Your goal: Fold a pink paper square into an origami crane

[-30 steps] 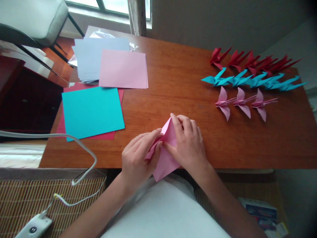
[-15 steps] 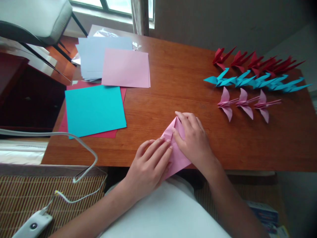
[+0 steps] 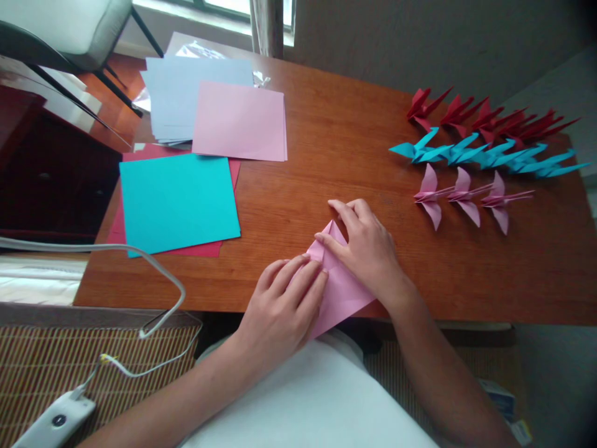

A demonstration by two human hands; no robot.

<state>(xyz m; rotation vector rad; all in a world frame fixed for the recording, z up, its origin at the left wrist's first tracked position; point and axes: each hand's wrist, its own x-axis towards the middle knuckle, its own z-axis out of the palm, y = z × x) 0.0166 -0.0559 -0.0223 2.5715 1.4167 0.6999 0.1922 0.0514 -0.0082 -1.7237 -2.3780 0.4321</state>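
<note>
A partly folded pink paper (image 3: 342, 292) lies at the near edge of the wooden table (image 3: 326, 155), its lower corner hanging past the edge. My left hand (image 3: 284, 308) lies flat on the paper's left side with fingers stretched out and together. My right hand (image 3: 366, 246) presses down on the paper's upper part, fingers extended over its tip. Both hands hold the paper against the table.
Stacks of flat sheets sit at the left: a cyan sheet (image 3: 177, 202) over red ones, a pink sheet (image 3: 239, 121), pale blue sheets (image 3: 181, 93). Rows of folded cranes stand at the right: red (image 3: 485, 115), cyan (image 3: 485, 154), pink (image 3: 461, 196). A white cable (image 3: 153, 274) hangs left of the table.
The left hand went from pinching the raised flap to lying flat on it. The paper now lies flattened on the table, and the right hand slid slightly toward its tip.
</note>
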